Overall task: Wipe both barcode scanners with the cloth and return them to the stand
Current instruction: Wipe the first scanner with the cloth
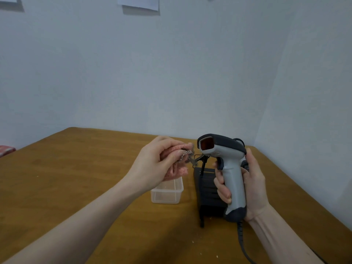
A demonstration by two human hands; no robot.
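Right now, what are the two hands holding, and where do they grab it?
The right hand grips the scanner by its handle. The left hand holds the bunched pink cloth in its fingers.

Both forearms bare to frame edge; left hand (152, 162), right hand (251, 180) ungloved, ringless.

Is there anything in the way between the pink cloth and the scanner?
No. The left hand holds the cloth just beside the scanner, which the right hand grips upright. Only open air lies between the cloth and the scanner's head; the black stand sits lower, behind.
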